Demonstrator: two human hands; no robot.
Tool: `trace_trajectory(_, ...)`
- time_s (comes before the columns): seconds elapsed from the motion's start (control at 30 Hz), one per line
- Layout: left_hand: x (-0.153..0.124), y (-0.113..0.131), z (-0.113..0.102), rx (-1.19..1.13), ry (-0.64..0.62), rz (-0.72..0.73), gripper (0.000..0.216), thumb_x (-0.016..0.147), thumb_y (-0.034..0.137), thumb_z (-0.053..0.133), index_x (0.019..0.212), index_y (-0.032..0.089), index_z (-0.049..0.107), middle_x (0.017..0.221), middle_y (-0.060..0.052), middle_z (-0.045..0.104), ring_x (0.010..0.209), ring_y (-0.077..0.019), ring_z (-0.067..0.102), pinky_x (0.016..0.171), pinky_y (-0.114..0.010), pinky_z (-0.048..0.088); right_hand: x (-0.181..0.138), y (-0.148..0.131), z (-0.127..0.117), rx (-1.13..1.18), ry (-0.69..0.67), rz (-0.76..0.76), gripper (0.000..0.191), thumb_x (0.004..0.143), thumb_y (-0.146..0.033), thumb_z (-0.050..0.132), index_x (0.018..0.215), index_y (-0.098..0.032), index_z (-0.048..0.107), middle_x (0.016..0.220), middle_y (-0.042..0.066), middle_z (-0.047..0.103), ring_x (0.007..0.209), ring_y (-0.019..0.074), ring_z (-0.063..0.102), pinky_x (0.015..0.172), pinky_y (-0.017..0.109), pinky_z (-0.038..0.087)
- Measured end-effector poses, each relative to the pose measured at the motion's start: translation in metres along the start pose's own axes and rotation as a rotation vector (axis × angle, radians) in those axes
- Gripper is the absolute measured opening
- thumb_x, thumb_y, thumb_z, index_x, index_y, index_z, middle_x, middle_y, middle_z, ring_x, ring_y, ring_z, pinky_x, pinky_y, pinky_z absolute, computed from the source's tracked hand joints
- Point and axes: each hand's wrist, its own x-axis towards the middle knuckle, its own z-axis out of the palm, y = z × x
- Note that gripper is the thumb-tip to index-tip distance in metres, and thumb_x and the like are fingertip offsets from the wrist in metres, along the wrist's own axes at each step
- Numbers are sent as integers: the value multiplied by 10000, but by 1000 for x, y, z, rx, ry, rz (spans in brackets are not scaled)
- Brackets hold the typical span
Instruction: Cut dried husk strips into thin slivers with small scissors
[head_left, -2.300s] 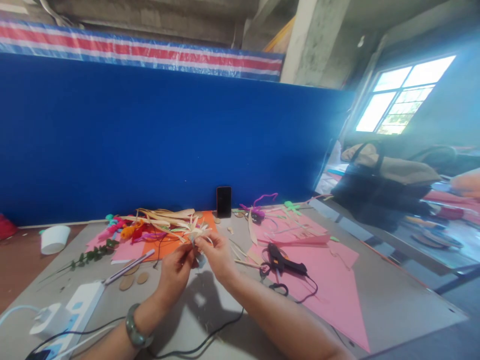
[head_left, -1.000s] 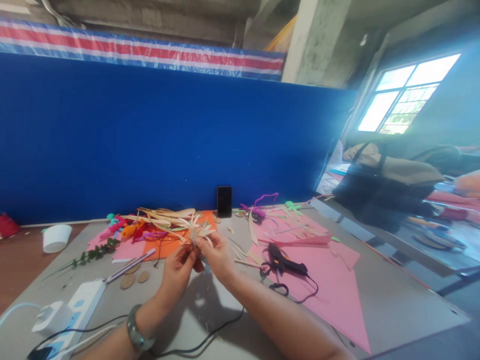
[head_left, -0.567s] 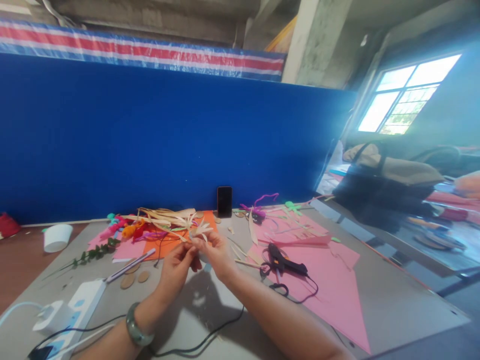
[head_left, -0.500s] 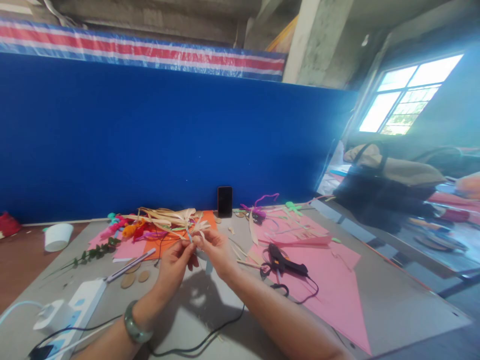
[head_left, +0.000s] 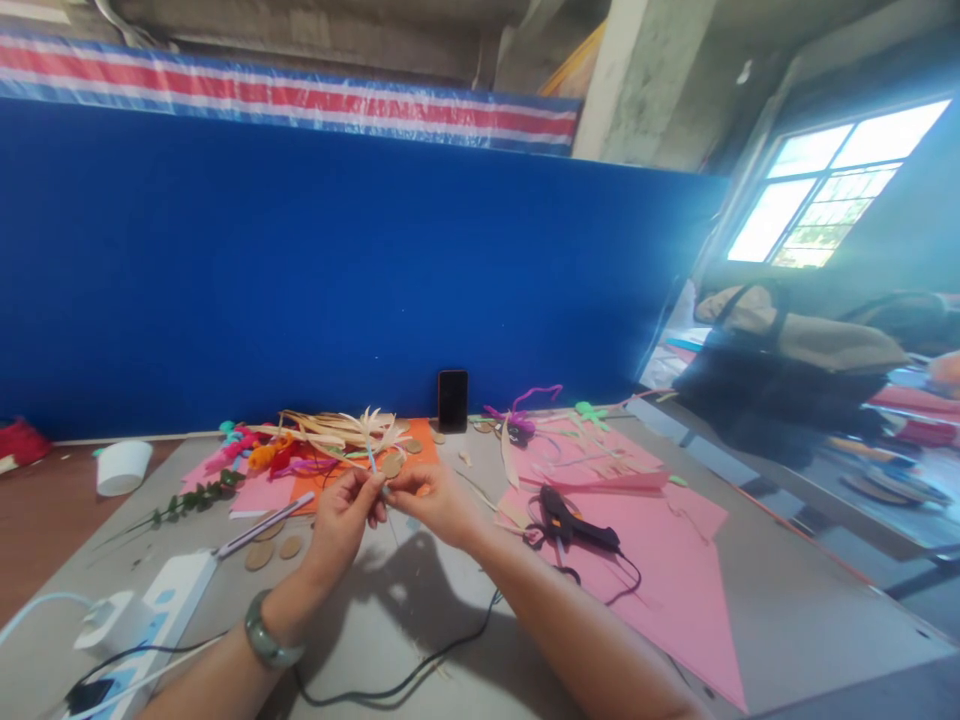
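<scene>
My left hand (head_left: pixel 349 515) pinches a light blue stem (head_left: pixel 373 463) between thumb and fingertips. At its top, a flower of pale straw-like strips (head_left: pixel 367 432) spreads upward. My right hand (head_left: pixel 427 503) is closed in a pinch against the left fingertips, low on the same stem; a small bluish bit shows between the fingers. Just behind the fingers lies a round wooden slice (head_left: pixel 391 465) on orange paper (head_left: pixel 427 445). Beyond the flower lies a pile of dried pale strips (head_left: pixel 315 430).
Right of my hands, a black glue gun (head_left: pixel 574 525) lies on pink paper (head_left: pixel 667 590). A phone (head_left: pixel 452 402) leans on the blue partition (head_left: pixel 360 260). Leftward are a pen-like tool (head_left: pixel 262 525), wooden discs (head_left: pixel 259 555), a leafy sprig (head_left: pixel 195 498), a power strip (head_left: pixel 169 610) and a white cup (head_left: pixel 124 468).
My right hand has slid from the flower's strips down to the stem beside my left fingertips. The strips now stand uncovered and fanned out. The view has shifted slightly.
</scene>
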Motion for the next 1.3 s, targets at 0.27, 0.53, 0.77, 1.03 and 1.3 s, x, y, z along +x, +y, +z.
trace_trajectory(0.27, 3, -1, -2, 27, 19, 3, 304, 809, 446, 566, 691, 174, 501, 491, 41, 537, 431, -87, 452, 447, -201, 342, -4, -3, 4, -110, 85, -137, 160, 731, -248, 639, 614, -147, 680, 564, 10, 635, 543, 117, 521, 530, 221, 389)
trace_trajectory(0.53, 1, 5, -1, 36, -9, 23, 312, 831, 443, 536, 676, 174, 510, 497, 33, 534, 436, -84, 412, 452, -205, 314, -5, -5, 5, -99, 62, -171, 146, 763, -227, 613, 647, -152, 662, 656, 26, 671, 628, 141, 583, 611, 243, 432)
trace_trajectory(0.77, 4, 10, -4, 14, 46, 45, 277, 819, 394, 578, 672, 166, 523, 494, 42, 537, 454, -79, 467, 459, -189, 341, -6, -8, 5, -52, 53, -56, 233, 709, -364, 696, 648, -148, 635, 582, -16, 579, 547, 99, 471, 525, 214, 357)
trace_trajectory(1.03, 6, 10, -4, -184, 113, 4, 269, 766, 389, 647, 697, 146, 556, 474, 55, 520, 413, -50, 427, 419, -169, 300, -5, 3, 14, -124, -32, -22, 190, 745, -278, 651, 627, -131, 636, 546, -30, 526, 533, 89, 434, 520, 209, 312)
trace_trajectory(1.3, 8, 14, 0, -332, 99, -126, 336, 740, 463, 652, 688, 133, 613, 445, 40, 515, 374, -46, 386, 390, -183, 246, -1, 8, 13, -33, -22, 40, 159, 749, -247, 640, 642, -130, 639, 567, -10, 565, 551, 107, 479, 548, 219, 352)
